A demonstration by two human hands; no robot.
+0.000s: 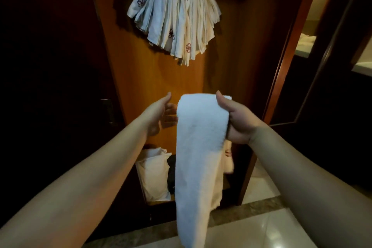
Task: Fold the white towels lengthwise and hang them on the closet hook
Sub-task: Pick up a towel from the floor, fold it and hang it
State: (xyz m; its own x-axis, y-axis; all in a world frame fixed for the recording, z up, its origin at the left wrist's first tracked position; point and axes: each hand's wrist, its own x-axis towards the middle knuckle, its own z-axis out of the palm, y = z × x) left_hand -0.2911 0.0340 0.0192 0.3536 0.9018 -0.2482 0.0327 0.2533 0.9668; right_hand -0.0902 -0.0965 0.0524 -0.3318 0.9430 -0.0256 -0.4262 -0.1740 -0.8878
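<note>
A white towel, folded into a long narrow strip, hangs down in front of me. My right hand grips its upper right edge, thumb on the near side and fingers behind. My left hand is just left of the towel's top with fingers straight, palm turned toward the cloth, close to its left edge. High on the wooden closet panel a thick bunch of folded white towels with red emblems hangs; the hook itself is hidden behind them.
The orange-brown closet panel stands straight ahead. A white bag sits low in the closet. A dark door with a handle is at left. A door frame and a lit room lie to the right. Pale floor tiles are underfoot.
</note>
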